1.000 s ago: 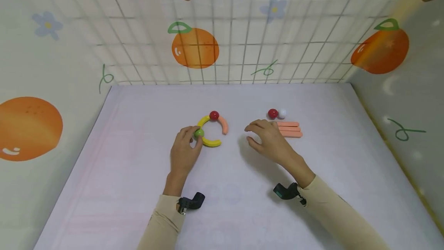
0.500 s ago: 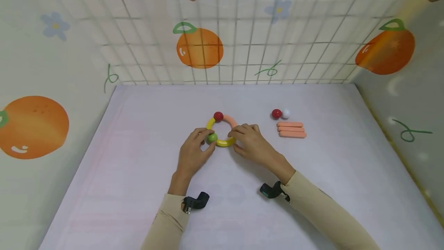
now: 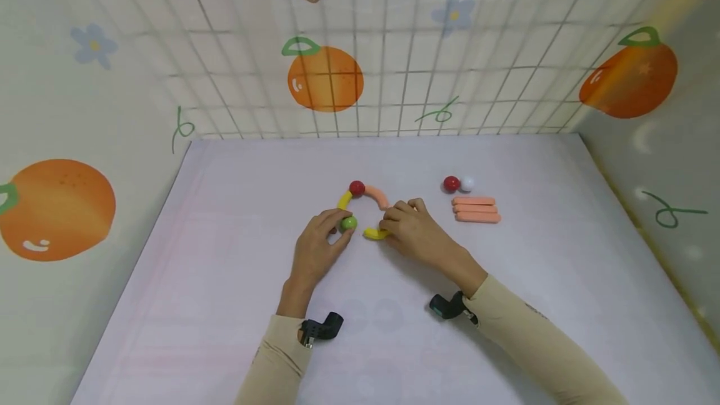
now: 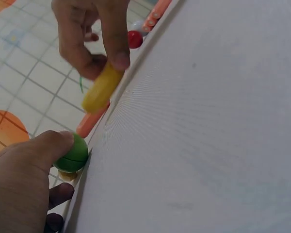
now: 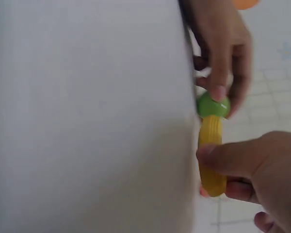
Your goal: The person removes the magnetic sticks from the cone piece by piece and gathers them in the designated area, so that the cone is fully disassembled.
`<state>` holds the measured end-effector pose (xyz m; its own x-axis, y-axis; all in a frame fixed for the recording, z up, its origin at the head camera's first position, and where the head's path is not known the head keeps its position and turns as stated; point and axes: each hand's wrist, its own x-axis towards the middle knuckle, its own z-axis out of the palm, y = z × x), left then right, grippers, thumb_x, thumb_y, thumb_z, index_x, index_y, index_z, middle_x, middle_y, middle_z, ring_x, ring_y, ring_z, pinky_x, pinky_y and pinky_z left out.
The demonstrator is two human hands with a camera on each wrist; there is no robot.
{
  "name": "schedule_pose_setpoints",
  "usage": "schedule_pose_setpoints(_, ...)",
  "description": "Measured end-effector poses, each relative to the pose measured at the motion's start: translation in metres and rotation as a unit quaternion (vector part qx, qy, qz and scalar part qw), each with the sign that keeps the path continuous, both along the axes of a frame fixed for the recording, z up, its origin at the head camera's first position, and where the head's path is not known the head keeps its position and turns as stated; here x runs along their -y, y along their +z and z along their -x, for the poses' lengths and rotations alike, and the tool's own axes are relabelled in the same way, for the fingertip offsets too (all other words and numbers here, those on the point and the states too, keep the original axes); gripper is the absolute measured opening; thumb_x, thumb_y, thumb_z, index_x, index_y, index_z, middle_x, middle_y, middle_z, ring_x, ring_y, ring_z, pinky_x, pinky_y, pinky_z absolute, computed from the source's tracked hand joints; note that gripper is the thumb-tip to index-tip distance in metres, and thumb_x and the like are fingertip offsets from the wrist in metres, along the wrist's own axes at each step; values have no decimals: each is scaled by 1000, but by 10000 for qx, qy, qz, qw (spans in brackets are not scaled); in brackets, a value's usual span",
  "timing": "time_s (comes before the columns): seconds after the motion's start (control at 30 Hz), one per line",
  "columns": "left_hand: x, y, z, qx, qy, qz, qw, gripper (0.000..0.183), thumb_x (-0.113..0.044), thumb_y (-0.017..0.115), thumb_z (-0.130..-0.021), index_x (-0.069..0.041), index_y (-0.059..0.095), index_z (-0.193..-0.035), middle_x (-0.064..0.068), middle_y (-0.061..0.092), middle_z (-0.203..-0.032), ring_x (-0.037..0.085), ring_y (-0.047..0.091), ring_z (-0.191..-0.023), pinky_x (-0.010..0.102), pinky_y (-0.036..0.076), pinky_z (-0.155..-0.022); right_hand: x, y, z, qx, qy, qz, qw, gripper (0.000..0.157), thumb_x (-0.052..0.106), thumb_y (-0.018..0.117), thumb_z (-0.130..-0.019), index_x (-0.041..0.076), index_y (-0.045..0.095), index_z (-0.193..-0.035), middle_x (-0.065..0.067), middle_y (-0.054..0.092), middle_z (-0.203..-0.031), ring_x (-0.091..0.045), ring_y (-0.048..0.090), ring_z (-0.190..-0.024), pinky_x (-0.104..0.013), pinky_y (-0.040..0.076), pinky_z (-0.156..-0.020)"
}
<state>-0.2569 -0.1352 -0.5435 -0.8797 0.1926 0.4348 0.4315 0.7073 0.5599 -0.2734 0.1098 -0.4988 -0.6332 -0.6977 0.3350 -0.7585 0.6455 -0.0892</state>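
Note:
My left hand (image 3: 316, 247) pinches a green ball (image 3: 349, 224) between thumb and fingers. In the left wrist view the thumb lies on the green ball (image 4: 72, 154). My right hand (image 3: 419, 233) pinches a curved yellow rod (image 3: 374, 234) by its right end, and its left end stands a little apart from the green ball in the head view. Beyond the hands a red ball (image 3: 357, 188) joins another curved yellow rod (image 3: 344, 200) to a curved salmon rod (image 3: 377, 195). That second yellow rod runs down to the left fingers, which hide its lower end.
To the right lie a loose red ball (image 3: 451, 184) and a white ball (image 3: 467, 184), side by side. Just below them several straight salmon rods (image 3: 477, 209) lie in a neat stack on the white table (image 3: 225, 255). A patterned curtain (image 3: 394, 49) borders the table's back.
My right hand came left from near the straight rods and took hold of the lower yellow rod, which has come away from the green ball toward the right. My left hand keeps the ball.

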Motion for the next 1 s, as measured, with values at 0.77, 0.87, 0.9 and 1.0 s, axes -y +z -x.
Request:
schedule_pose_setpoints(0.77, 0, 1, 1, -32, 38, 1, 10000, 35, -26, 75, -92, -23, 69, -126, -5, 62, -127, 13, 58, -94, 32, 51, -77, -117, 25, -34, -556, -738, 1014, 9905, 31, 1, 89, -70, 5, 75, -98, -8, 69, -104, -32, 59, -104, -55, 35, -83)
schedule_pose_setpoints(0.87, -1, 0, 1, 6, 42, -17, 10000, 34, -27, 74, -92, -24, 69, -126, -6, 62, -127, 12, 57, -93, 31, 50, -76, -129, 21, -36, -514, -1001, 899, 9896, 33, 1, 89, -70, 4, 74, -99, -9, 69, -101, -33, 59, -101, -55, 35, -83)
schedule_pose_setpoints(0.9, -1, 0, 1, 12, 39, -39, 10000, 34, -27, 74, -93, -24, 69, -126, -6, 63, -126, 12, 57, -92, 31, 50, -76, -133, 20, -37, -491, -1076, 852, 9893, 33, 1, 89, -69, 4, 74, -99, -9, 68, -100, -33, 59, -101, -55, 35, -83)
schedule_pose_setpoints(1.0, -2, -2, 0, 40, 40, -106, 9999, 33, -28, 74, -92, -24, 70, -125, -6, 63, -125, 12, 57, -91, 31, 50, -75, -142, 16, -39, -364, -1218, 747, 9891, 32, 0, 88, -71, 4, 74, -99, -9, 69, -100, -32, 58, -98, -55, 35, -83)
